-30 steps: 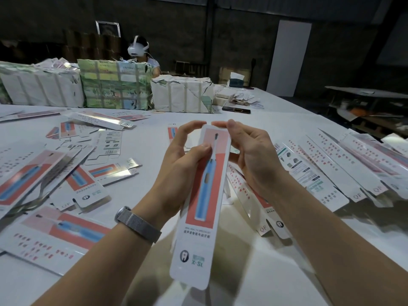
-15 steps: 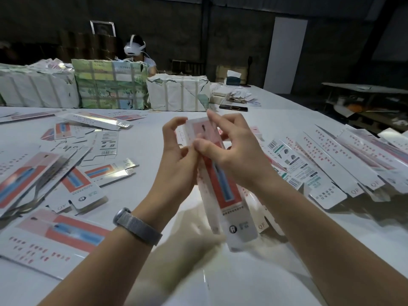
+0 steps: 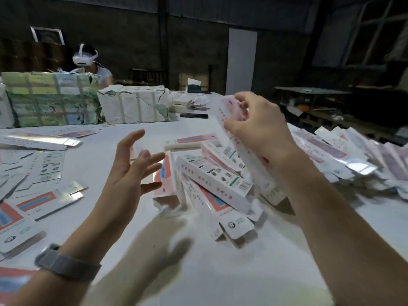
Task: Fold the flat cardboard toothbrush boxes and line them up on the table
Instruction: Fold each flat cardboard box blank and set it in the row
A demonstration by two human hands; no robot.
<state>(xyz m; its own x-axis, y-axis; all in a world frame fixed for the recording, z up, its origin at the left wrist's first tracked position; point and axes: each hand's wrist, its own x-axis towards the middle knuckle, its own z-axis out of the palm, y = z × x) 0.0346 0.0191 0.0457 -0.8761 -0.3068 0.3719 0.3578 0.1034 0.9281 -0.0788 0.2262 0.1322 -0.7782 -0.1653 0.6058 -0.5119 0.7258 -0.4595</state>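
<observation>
The right hand (image 3: 258,127), at about two o'clock from the middle of the view, holds a folded box (image 3: 247,155) with fingers curled round its upper end; the box is blurred, white with rows of red dots, and slants down toward five o'clock, its lower end near the heap below. The left hand (image 3: 130,171), at nine o'clock of that box and apart from it, is spread wide with fingers straight and splayed, holding nothing, raised above the tabletop (image 3: 220,272). A grey watch (image 3: 66,265) sits on the left wrist.

Just below and between the hands lies a heap of folded boxes (image 3: 216,188), leaning on one another at mixed angles, some showing a red panel, others barcodes and small icons. At three o'clock a long row of boxes (image 3: 344,160) overlaps like shingles toward the right edge. At nine o'clock flat unfolded blanks (image 3: 46,202) are scattered over the tabletop, several with red and blue print, some with shiny foil faces.

At eleven o'clock, on the far side, stand wrapped bundles: a green one (image 3: 50,100) and a white one (image 3: 134,107) beside it. Behind the green bundle sits a person wearing a white headset (image 3: 85,58). A dark flat phone (image 3: 193,115) lies at twelve o'clock, near the white bundle.
</observation>
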